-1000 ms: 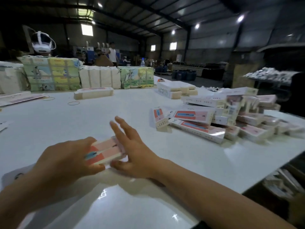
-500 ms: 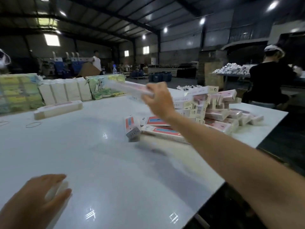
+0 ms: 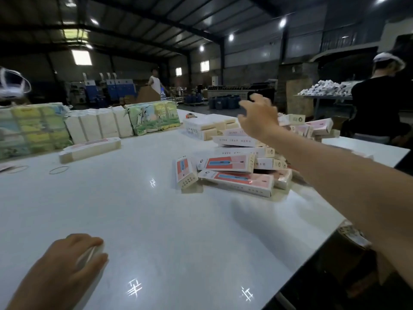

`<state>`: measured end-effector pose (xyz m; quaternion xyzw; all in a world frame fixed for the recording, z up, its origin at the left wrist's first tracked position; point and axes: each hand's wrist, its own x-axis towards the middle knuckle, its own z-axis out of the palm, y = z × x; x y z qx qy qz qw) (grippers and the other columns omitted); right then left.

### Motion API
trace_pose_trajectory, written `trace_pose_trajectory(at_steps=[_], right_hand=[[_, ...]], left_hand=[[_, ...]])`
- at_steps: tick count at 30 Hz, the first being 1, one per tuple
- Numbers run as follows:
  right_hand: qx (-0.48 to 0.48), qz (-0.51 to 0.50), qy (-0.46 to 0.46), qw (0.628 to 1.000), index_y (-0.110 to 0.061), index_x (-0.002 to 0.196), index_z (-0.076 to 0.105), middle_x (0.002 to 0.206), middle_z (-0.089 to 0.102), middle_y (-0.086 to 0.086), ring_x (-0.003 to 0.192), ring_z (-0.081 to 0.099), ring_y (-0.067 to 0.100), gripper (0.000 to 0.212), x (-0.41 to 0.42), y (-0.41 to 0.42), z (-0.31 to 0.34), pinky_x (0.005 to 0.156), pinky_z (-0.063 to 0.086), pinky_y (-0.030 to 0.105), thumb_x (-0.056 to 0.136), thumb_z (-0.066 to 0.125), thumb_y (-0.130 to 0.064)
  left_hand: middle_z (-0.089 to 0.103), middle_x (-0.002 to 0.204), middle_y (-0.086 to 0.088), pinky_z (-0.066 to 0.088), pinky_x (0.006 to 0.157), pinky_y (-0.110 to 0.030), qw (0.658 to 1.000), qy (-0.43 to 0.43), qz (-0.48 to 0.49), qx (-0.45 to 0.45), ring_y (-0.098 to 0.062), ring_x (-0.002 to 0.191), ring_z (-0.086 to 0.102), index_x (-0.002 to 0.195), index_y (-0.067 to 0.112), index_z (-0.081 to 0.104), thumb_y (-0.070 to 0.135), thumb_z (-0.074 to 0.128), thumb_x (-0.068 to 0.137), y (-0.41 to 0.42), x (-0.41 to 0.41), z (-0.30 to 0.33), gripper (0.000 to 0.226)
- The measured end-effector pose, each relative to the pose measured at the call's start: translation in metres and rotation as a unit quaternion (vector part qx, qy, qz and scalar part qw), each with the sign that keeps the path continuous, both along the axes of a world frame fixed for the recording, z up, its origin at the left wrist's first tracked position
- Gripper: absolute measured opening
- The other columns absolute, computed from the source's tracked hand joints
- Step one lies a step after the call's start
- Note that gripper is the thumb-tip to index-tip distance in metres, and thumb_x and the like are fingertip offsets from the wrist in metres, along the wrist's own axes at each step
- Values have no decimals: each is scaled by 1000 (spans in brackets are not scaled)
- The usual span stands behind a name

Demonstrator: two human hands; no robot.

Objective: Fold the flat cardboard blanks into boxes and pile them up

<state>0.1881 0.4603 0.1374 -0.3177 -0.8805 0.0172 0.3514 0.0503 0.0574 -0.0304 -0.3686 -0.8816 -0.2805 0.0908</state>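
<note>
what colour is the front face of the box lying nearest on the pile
Pink-red with a blue item printed along it, white edges. The nearest box shows best in the head view.
</note>
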Motion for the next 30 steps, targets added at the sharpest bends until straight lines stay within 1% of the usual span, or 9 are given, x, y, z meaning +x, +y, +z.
trace_pose_trajectory(at_steps=[4,7,9,11,14,19,22,26,30], right_hand=[[67,220,18,973,-17,128,58,136,53,5,128,42,22,36,-23,-99,-12,107,34,44,93,52,-23],[51,344,-67,935,-15,115,67,127,60,5,121,48,24,28,-37,-169,-64,101,39,42,93,52,-25],[58,350,-176,918,-11,109,67,122,60,7,118,48,26,27,-46,-199,-105,97,41,41,94,50,-27],[25,344,-234,909,-9,99,63,112,58,7,112,50,28,25,-50,-213,-135,90,41,39,95,45,-26],[-19,360,-201,911,-8,93,60,104,58,6,104,52,27,26,-52,-214,-153,88,41,39,96,39,-23],[-40,359,-160,919,-14,110,66,122,60,-1,114,52,17,29,-52,-211,-157,93,38,27,96,43,-26],[-36,356,-144,922,-23,121,64,134,54,-9,124,47,11,31,-54,-211,-160,97,29,18,97,46,-28],[-49,349,-157,922,-24,125,62,137,52,-8,128,45,12,32,-58,-210,-163,103,28,21,94,51,-26],[-74,332,-158,927,-17,112,71,126,62,0,121,53,21,27,-60,-213,-163,102,35,31,86,63,-15]], left_hand=[[63,97,-2,45,88,-46,999,16,9,-33,-28,98,58,94,22,72,63,44,64,1,4,2,58],[62,104,2,41,93,-38,999,22,19,-27,-23,105,55,100,17,70,38,65,81,2,9,2,29],[61,107,6,38,92,-31,999,28,20,-16,-16,105,53,102,20,68,26,67,84,1,13,1,19],[61,107,9,37,88,-26,999,33,19,2,-13,103,52,102,22,67,27,64,86,1,17,2,17],[59,110,10,38,89,-26,999,33,23,-5,-12,107,51,106,23,66,31,59,88,3,25,7,20],[59,120,7,41,95,-31,997,-39,52,-40,-13,113,52,114,24,63,36,54,90,-9,11,33,28],[55,128,5,41,95,-32,988,-3,125,-85,-16,116,49,121,26,58,40,51,91,-49,-26,69,34],[53,128,0,40,85,-32,935,16,295,-195,-23,115,49,121,21,55,36,50,90,-143,-76,101,34],[39,140,-12,37,98,-44,846,-16,483,-226,-33,130,31,132,15,44,48,50,87,-233,-103,98,55]])
